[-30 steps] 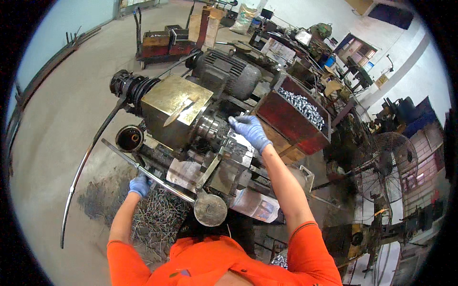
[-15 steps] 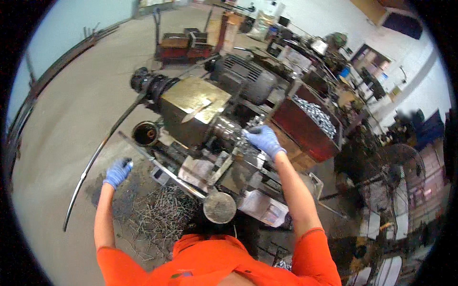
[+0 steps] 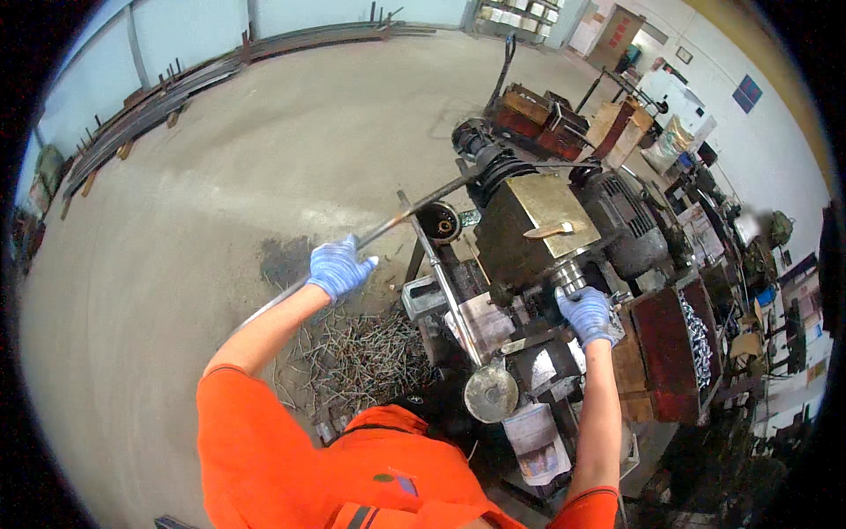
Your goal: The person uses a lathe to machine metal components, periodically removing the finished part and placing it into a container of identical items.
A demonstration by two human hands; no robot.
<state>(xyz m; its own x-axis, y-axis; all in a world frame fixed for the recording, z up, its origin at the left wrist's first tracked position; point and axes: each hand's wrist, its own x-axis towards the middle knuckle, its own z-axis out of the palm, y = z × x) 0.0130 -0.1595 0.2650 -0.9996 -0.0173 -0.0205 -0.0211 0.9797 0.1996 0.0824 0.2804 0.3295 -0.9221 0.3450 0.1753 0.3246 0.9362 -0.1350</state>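
My left hand (image 3: pixel 340 269), in a blue-white knit glove, is on a long metal bar (image 3: pixel 414 210) that slants down-left from the machine. Its fingers curl over the bar, while the thumb stands out to the right. My right hand (image 3: pixel 587 316), gloved alike, is closed at the shiny round spindle (image 3: pixel 568 277) on the machine's near side; what its fingers hold is hidden. Above the spindle is the machine's boxy housing (image 3: pixel 551 204), with a wooden-handled tool (image 3: pixel 548 230) lying on its top. A round metal disc (image 3: pixel 491 393) stands at the machine's front.
Thin metal rods or pins (image 3: pixel 370 357) lie heaped on the floor below my left arm. Right of the machine stands a red-brown bin (image 3: pixel 663 353) with small shiny metal parts. A ribbed motor (image 3: pixel 624 216) is behind the housing. Long bars (image 3: pixel 163 106) line the far-left wall.
My left hand has come up from the open floor onto the long bar. My right hand stays at the spindle. The view has swung left and turned, so the machine now appears farther right.
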